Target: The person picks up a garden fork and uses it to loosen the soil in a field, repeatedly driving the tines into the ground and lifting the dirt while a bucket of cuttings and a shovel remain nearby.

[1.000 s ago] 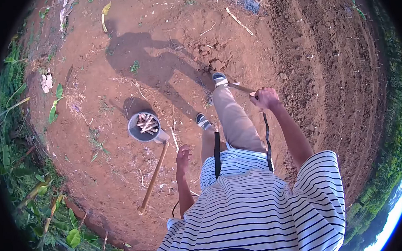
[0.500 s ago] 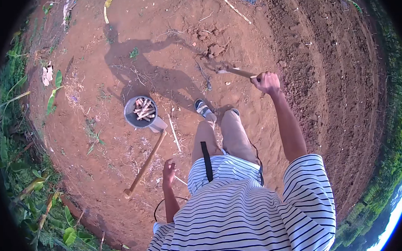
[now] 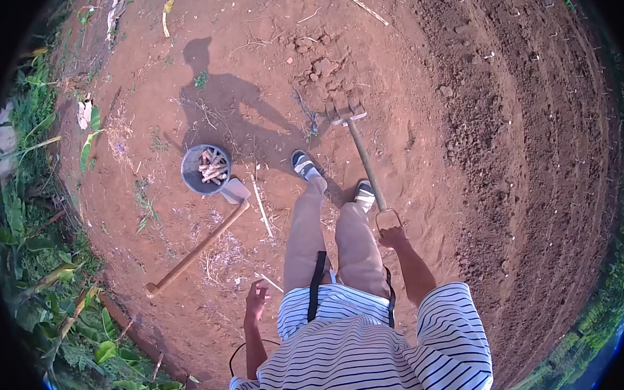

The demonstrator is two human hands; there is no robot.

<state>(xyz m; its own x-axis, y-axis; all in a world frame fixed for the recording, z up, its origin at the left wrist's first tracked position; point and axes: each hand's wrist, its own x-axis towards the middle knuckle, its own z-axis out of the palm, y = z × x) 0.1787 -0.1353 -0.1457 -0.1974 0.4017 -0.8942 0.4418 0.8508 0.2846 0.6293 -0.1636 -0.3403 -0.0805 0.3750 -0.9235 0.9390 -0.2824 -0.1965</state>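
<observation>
Fork (image 3: 364,160) lowered, handle in R fingers (image 3: 393,237).

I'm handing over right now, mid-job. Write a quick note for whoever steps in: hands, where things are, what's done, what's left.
Right hand is shut on the grip of the garden fork, whose tines meet the soil ahead of the feet. Left hand is open and empty, hanging by the hip.
The bucket stands to the left with cut sticks in it. The hoe lies on the ground beside it, blade end near the bucket.
Done: broken clods lie just beyond the tines.
Left: the ground around the feet looks unbroken, and the sticks are all in the bucket.
</observation>
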